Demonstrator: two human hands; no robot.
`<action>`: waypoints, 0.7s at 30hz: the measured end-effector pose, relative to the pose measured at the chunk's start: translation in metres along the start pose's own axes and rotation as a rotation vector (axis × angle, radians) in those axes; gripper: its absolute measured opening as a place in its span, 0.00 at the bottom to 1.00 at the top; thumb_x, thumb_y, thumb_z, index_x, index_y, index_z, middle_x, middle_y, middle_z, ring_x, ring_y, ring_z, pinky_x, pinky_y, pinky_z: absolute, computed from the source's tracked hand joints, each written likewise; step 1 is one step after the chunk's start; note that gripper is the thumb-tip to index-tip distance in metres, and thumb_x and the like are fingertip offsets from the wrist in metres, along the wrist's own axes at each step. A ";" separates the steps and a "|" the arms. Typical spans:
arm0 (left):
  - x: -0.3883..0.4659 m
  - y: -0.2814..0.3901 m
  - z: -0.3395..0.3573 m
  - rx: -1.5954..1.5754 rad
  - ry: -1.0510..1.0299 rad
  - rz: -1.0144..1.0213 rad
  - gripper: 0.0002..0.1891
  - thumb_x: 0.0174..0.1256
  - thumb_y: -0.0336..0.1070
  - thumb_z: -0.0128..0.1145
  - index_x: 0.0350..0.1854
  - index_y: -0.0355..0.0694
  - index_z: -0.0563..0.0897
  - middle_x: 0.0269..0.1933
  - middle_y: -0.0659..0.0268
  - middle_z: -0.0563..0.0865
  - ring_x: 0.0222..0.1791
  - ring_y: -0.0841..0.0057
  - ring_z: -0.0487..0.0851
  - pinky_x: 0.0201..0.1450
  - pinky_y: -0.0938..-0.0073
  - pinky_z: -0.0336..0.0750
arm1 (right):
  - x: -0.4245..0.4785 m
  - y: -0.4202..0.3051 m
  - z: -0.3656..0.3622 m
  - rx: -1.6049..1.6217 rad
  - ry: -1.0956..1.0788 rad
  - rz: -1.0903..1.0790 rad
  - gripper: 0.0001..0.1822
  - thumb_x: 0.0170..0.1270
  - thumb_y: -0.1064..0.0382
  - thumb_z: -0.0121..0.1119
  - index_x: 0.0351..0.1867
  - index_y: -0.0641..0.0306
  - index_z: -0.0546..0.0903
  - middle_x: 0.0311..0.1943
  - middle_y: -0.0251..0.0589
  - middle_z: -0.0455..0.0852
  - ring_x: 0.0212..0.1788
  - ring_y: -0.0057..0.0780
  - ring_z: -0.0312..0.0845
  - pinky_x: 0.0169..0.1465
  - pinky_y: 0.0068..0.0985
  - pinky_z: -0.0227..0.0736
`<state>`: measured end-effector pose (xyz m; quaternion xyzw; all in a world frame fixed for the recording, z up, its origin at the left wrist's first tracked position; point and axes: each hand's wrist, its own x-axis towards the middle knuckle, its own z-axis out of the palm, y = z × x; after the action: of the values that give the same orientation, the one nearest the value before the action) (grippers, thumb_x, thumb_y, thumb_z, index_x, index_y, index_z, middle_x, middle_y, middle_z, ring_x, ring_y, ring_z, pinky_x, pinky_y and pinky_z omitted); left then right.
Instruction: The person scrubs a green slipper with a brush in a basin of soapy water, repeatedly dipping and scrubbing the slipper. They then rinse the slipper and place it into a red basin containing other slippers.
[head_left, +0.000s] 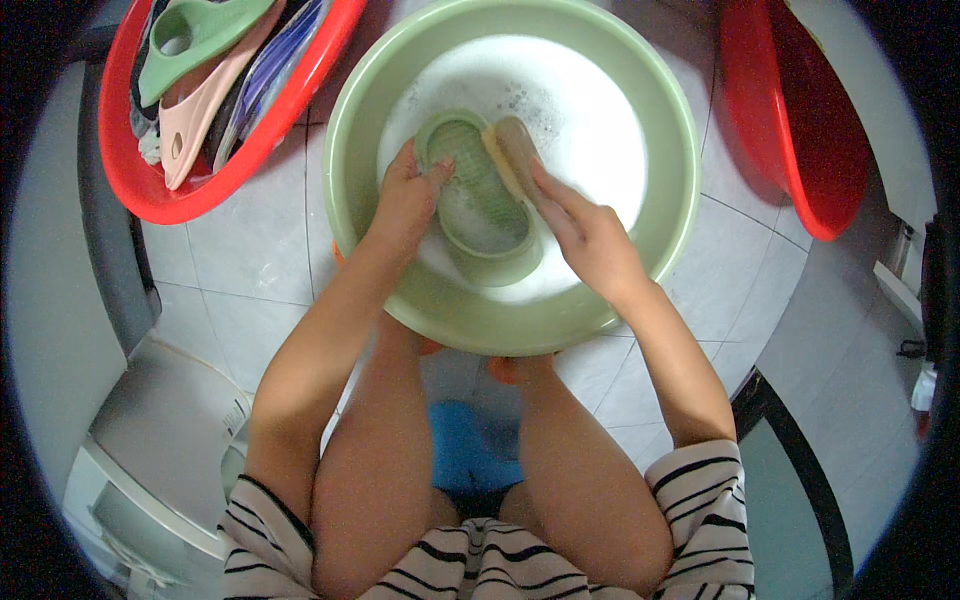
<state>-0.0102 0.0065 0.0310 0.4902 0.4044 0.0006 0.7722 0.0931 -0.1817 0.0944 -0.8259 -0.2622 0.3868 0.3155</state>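
My left hand grips a green rubber or plastic slipper by its left edge, with the thumb on its textured, recessed face. Suds cling to the lower part of that face. In my right hand is a scrubbing brush with a brownish back and yellowish bristles. Its bristles rest against the slipper's right edge. Both hands are over a large round light-green basin, which holds water covered in white foam. The slipper's lower end is down at the foam.
A red basin at upper left holds a green slipper, a pink slipper and several other items. Another red basin is at upper right. Below are my legs, a blue thing and white floor tiles.
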 end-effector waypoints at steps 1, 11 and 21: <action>-0.001 0.001 0.002 0.031 0.011 0.013 0.22 0.66 0.30 0.54 0.63 0.35 0.69 0.55 0.58 0.80 0.54 0.68 0.78 0.58 0.67 0.72 | 0.008 -0.003 0.002 0.005 0.014 -0.018 0.21 0.69 0.62 0.51 0.63 0.55 0.72 0.52 0.51 0.81 0.52 0.48 0.79 0.56 0.32 0.72; -0.002 -0.002 -0.001 0.673 0.203 0.205 0.25 0.62 0.34 0.56 0.62 0.36 0.68 0.55 0.44 0.79 0.56 0.55 0.78 0.58 0.66 0.70 | 0.055 0.017 0.032 0.000 0.092 0.017 0.21 0.68 0.62 0.53 0.62 0.59 0.73 0.53 0.52 0.81 0.53 0.46 0.79 0.57 0.29 0.70; 0.002 -0.011 -0.005 0.268 -0.029 0.069 0.28 0.57 0.31 0.58 0.62 0.34 0.69 0.56 0.46 0.78 0.55 0.52 0.77 0.61 0.63 0.69 | 0.041 -0.016 -0.004 0.201 -0.048 0.398 0.20 0.68 0.57 0.53 0.59 0.57 0.76 0.38 0.59 0.84 0.39 0.50 0.83 0.41 0.33 0.76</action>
<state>-0.0161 0.0053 0.0203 0.6024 0.3725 -0.0337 0.7051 0.1161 -0.1447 0.0886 -0.8163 -0.0618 0.4851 0.3075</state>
